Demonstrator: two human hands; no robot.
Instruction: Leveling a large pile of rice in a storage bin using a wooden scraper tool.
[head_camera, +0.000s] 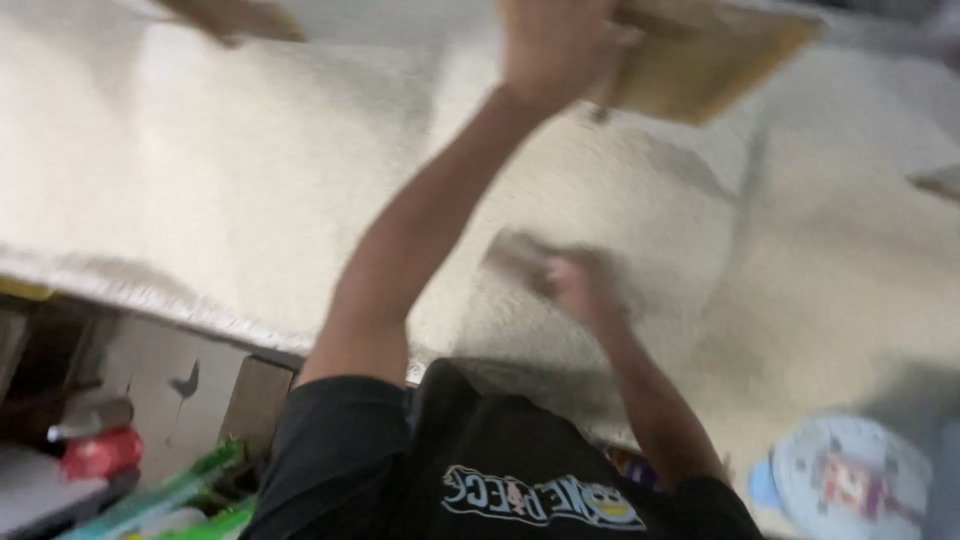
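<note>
A: Which hand is sitting nearer the board (715, 62)?

B: The left hand (555, 45). It is reaching far up over the pale surface (200, 170), and its fingers are closing on the board's near end. The tan board is stretching away from that hand toward the upper right, with its long axis slanting the same way.

A: And the right hand (582, 288)?

B: It is hanging much lower, close to the body in the black shirt (480, 470), well apart from the board. It is touching a small grey-brown pad (515, 255) that is lying just to its upper left, against the pale surface. The blur is hiding the fingers, so I cannot tell whether that hand is gripping the pad or only pressing on it.

A: Anything else nearby?

B: A second tan piece (235, 15) is showing at the top left edge. A red-capped bottle (100, 450) and green packets (180, 490) are lying low on the left, and a round blue-and-white thing (850, 480) is sitting at the lower right
</note>
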